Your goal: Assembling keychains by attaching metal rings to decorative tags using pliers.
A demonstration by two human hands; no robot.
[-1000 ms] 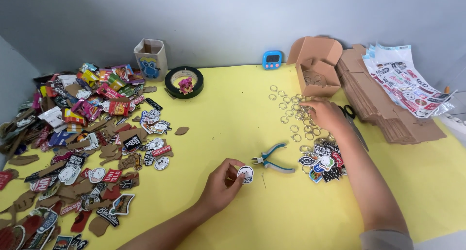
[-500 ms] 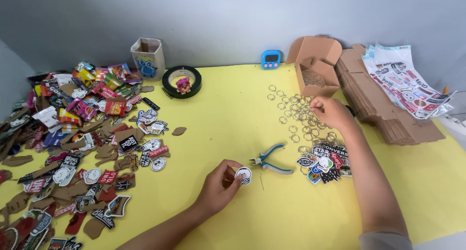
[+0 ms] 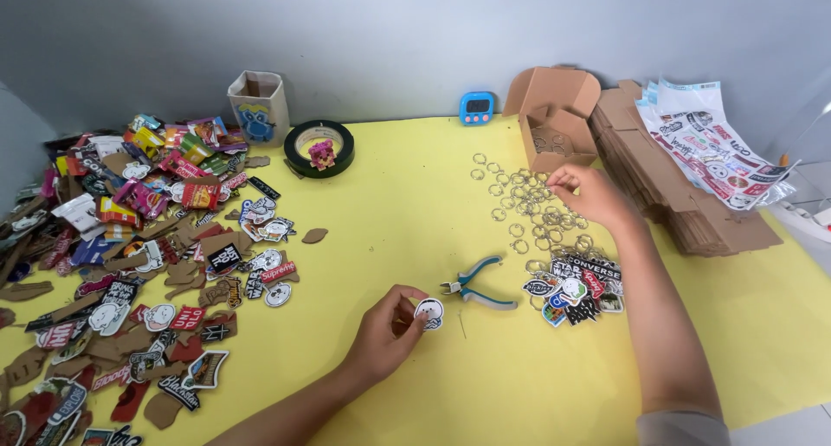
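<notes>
Room and setting, seen from above and in front:

- Wall (image 3: 389, 30): plain, matt grey-white, unmarked, running the full width behind the work area; slightly darker toward the upper left, paler toward the right
- Surface (image 3: 415, 195): flat, covered in a bright yellow sheet that reaches back to the wall; faint creases show in the covering
- Front right corner: the yellow edge ends and a pale grey strip of floor (image 3: 779, 429) shows below it
- Far left: a grey-blue panel (image 3: 13, 143) stands at the edge, meeting the wall
- Light: soft, even, diffuse; shadows short and weak; no window or lamp in view
</notes>
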